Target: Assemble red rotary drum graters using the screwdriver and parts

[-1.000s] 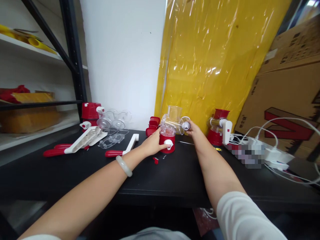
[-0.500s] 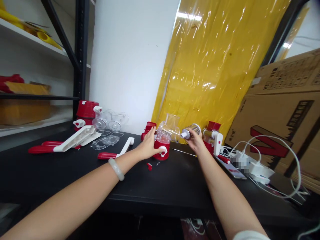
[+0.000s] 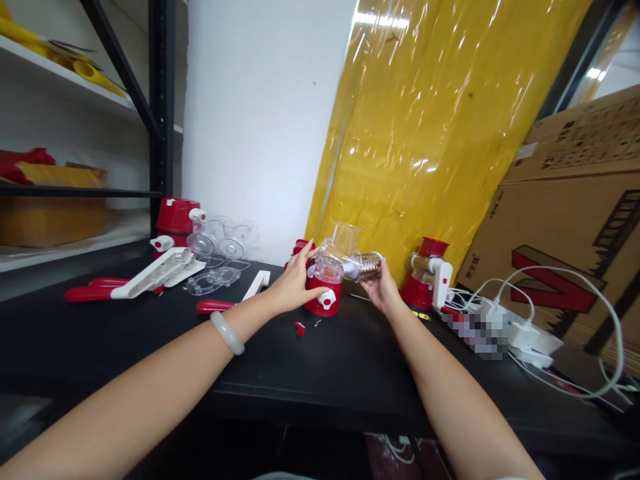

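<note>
The right hand (image 3: 381, 288) is closed around a metal grating drum (image 3: 371, 265), fingertips at its far end and underside, while the left hand (image 3: 295, 283) clasps the red base (image 3: 316, 305) from its left side, thumb by the white knob (image 3: 327, 299). Half a second ago the drum was tilted and clear of everything; now it lies nearly level, with its white narrow end up at the mouth of the clear housing (image 3: 340, 245) on top of that base. To my eye that means the two parts are roughly lined up but not seated, since most of the perforated barrel sticks out on the right; how far the tip goes in I can't tell through the plastic. So the drum lies between the right palm and the housing, above the back part of the black table (image 3: 350, 360), well away from its front edge.
</note>
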